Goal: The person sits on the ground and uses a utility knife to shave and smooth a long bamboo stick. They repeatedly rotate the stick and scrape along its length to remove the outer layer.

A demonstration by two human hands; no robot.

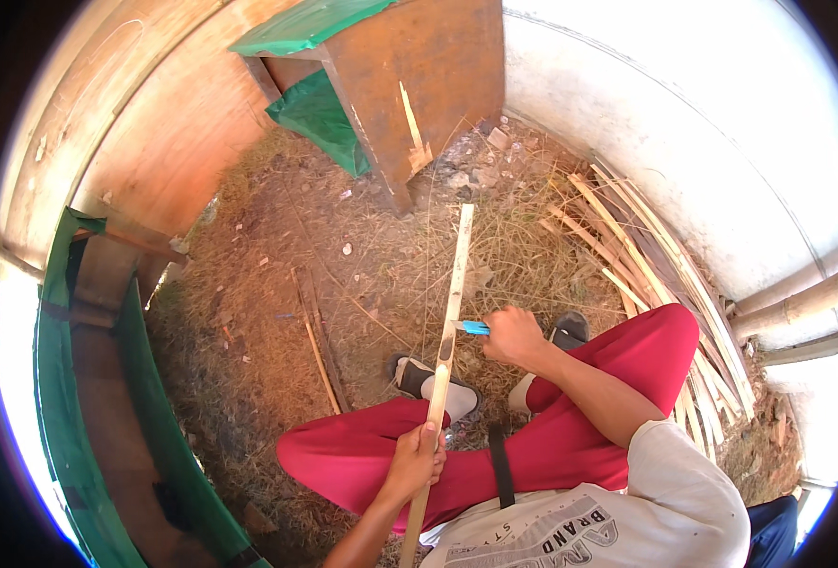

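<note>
A long, pale bamboo strip (456, 276) slants away from my lap, its far end over the ground ahead. My left hand (417, 462) is wrapped round its lower part, above my red-trousered legs. In my right hand (515, 337) is a blue utility knife (474, 328), gripped with its tip pointing left. The tip meets or nearly meets the strip's right edge; I cannot tell whether it touches. Just below that spot a dark oval mark shows on the strip.
Split bamboo strips (646, 256) lie in a pile at the right by the white wall (684, 114). Ahead stands a brown wooden cabinet (428, 66) with green covering. A green-edged wooden bench-like frame (106, 379) curves along the left. Thin sticks (316, 346) lie on the straw-strewn ground.
</note>
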